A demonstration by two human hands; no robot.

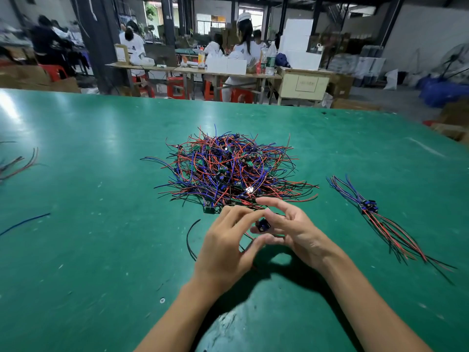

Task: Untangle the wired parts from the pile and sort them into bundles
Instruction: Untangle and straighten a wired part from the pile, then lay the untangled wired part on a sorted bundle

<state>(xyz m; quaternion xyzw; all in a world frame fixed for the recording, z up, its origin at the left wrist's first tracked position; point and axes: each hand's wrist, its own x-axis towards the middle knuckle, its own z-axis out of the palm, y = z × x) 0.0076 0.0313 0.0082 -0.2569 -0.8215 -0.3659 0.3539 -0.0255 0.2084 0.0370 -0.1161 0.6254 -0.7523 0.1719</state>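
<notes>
A tangled pile of wired parts (229, 170), with red, blue and black wires and small green boards, lies in the middle of the green table (101, 250). Just in front of it my right hand (291, 232) pinches a small dark blue-and-black part (262, 226) between thumb and fingers. My left hand (225, 246) meets it from the left, fingertips touching the same part. A black wire (189, 237) curves from under my left hand. A sorted bundle (375, 217) of parts with straightened wires lies to the right.
A loose blue wire (25, 222) and a few dark red wires (17, 163) lie at the table's left edge. Beyond the far edge are workbenches, red stools and several seated people. Cardboard boxes stand at the far right.
</notes>
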